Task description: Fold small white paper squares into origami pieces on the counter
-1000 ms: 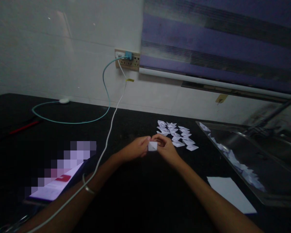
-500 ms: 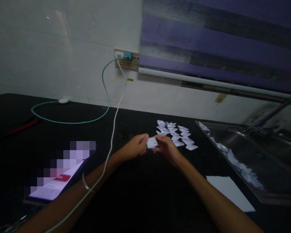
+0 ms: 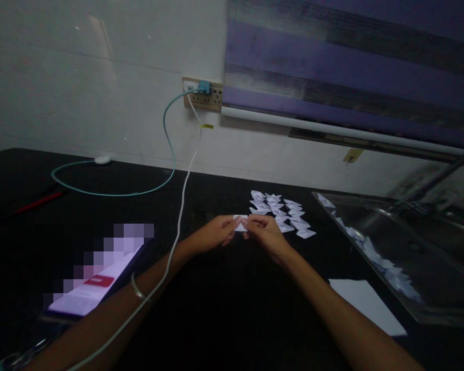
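My left hand (image 3: 215, 234) and my right hand (image 3: 266, 232) meet over the black counter (image 3: 224, 309), both pinching one small folded piece of white paper (image 3: 240, 223) between their fingertips. Only a small part of the paper shows between the fingers. Just beyond my right hand lies a cluster of several small folded white paper pieces (image 3: 284, 214). A thin bangle (image 3: 136, 288) circles my left wrist.
A steel sink (image 3: 429, 257) at the right holds white paper scraps (image 3: 375, 257). A white sheet (image 3: 365, 305) lies by its near edge. A lit phone (image 3: 95, 278) rests at the left. White (image 3: 178, 216) and teal (image 3: 112, 194) cables run from a wall socket (image 3: 203, 94).
The paper piece between my fingers has been turned and flattened lower toward the counter; less of it shows now. Both hands shifted slightly forward.
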{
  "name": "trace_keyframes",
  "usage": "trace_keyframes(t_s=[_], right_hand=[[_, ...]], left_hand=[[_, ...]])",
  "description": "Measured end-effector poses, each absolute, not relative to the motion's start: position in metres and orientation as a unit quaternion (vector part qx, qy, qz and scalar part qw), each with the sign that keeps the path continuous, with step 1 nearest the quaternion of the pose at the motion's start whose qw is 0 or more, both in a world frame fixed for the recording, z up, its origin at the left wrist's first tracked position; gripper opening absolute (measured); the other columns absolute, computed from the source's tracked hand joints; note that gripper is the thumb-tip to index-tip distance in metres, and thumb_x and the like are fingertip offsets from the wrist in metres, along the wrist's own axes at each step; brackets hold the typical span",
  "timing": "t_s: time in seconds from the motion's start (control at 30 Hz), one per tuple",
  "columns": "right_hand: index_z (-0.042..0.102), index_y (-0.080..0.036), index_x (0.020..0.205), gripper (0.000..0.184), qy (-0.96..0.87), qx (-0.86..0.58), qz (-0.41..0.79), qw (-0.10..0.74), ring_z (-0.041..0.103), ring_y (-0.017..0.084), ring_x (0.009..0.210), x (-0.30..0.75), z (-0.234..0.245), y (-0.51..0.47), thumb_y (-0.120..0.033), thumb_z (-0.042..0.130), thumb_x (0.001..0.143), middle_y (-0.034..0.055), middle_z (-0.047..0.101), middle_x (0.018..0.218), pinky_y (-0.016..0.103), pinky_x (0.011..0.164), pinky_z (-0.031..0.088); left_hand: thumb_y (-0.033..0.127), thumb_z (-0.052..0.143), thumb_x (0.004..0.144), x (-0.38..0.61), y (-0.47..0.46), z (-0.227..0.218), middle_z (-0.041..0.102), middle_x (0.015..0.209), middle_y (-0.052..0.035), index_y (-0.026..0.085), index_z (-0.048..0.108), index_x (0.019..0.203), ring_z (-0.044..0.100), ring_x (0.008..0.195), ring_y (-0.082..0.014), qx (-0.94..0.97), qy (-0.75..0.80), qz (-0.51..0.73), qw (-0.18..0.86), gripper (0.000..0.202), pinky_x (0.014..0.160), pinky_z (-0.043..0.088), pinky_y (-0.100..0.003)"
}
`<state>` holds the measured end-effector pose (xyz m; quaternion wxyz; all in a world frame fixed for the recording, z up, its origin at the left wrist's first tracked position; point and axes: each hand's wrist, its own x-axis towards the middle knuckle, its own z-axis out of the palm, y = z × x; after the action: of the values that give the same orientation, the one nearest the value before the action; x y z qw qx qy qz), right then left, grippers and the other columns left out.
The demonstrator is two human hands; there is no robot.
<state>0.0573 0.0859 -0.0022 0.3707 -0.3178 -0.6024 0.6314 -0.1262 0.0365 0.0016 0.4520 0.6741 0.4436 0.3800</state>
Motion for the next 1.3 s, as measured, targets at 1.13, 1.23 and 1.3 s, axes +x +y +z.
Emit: trace_keyframes(t_s=[1.13, 1.23, 1.3], right_hand=[[0.062, -0.018, 0.064, 0.038, -0.546, -0.335, 0.657, 0.398, 0.061, 0.011, 0.053, 0.054, -0.002, 0.08, -0.042, 0.091, 0.062, -0.0012, 0.065, 0.059, 0.023, 0.053, 0.048], [0.066, -0.017, 0.066, 0.035, -0.552, -0.328, 0.667, 0.378, 0.063, 0.011, 0.056, 0.053, 0.001, 0.08, -0.045, 0.088, 0.066, -0.0004, 0.065, 0.063, 0.024, 0.057, 0.052], [0.071, -0.017, 0.072, 0.031, -0.568, -0.324, 0.658, 0.373, 0.063, 0.012, 0.059, 0.053, 0.003, 0.079, -0.045, 0.085, 0.07, -0.0001, 0.066, 0.065, 0.025, 0.061, 0.054]], left_hand=[[0.053, 0.032, 0.101, -0.122, 0.033, 0.004, 0.047, 0.052, 0.0041, 0.019, 0.049, 0.069, 0.044, 0.045, -0.0088, 0.692, 0.469, 0.379, 0.396, 0.05, 0.049, 0.036, -0.022], [0.051, 0.032, 0.101, -0.122, 0.03, 0.006, 0.048, 0.052, 0.0035, 0.019, 0.05, 0.069, 0.044, 0.044, -0.0096, 0.684, 0.495, 0.367, 0.391, 0.049, 0.046, 0.035, -0.022], [0.051, 0.033, 0.1, -0.122, 0.029, 0.007, 0.047, 0.051, 0.004, 0.018, 0.05, 0.069, 0.043, 0.043, -0.0096, 0.681, 0.499, 0.354, 0.403, 0.049, 0.045, 0.033, -0.022]])
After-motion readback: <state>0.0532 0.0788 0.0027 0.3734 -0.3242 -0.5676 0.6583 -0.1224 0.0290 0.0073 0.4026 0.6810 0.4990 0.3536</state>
